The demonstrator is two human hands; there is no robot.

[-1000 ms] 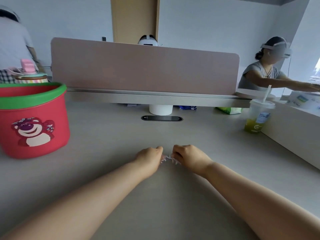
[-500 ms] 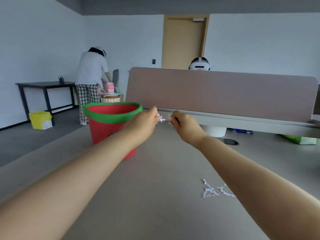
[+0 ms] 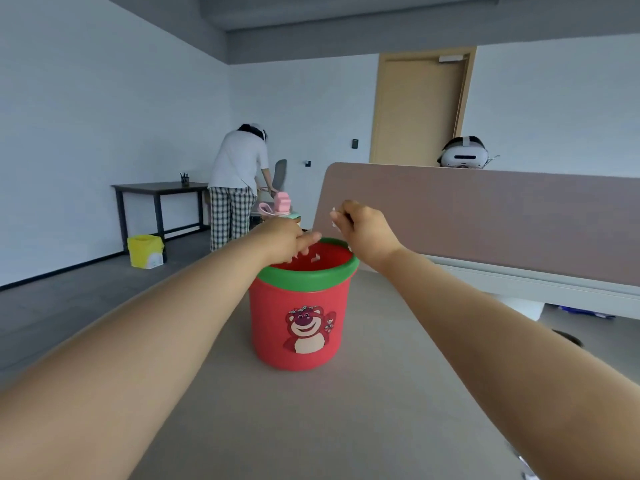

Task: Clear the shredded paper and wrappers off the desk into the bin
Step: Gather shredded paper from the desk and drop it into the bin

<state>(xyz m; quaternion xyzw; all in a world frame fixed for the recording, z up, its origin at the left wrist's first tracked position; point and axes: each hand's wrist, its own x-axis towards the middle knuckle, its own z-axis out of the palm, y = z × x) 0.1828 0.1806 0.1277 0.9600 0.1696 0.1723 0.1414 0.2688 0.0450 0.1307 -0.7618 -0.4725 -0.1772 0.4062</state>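
A red bin (image 3: 301,327) with a green rim and a bear picture stands on the grey desk (image 3: 346,427). My left hand (image 3: 289,239) hovers over the bin's mouth, fingers spread downward and holding nothing. A white paper shred (image 3: 315,258) is in the air inside the bin's opening. My right hand (image 3: 363,230) is above the bin's right rim, fingers curled, pinching a few white paper shreds (image 3: 334,216) that stick out at its left side.
A brown divider panel (image 3: 485,220) runs along the desk's right side. Behind the bin sits a pink bottle (image 3: 282,202). A person in checked trousers (image 3: 235,188) stands by a dark table (image 3: 159,192). A yellow bag (image 3: 145,251) lies on the floor.
Both hands lifted shreds from the desk and carried them left to the bin. The left hand has opened and let its shreds fall; the view turned left.
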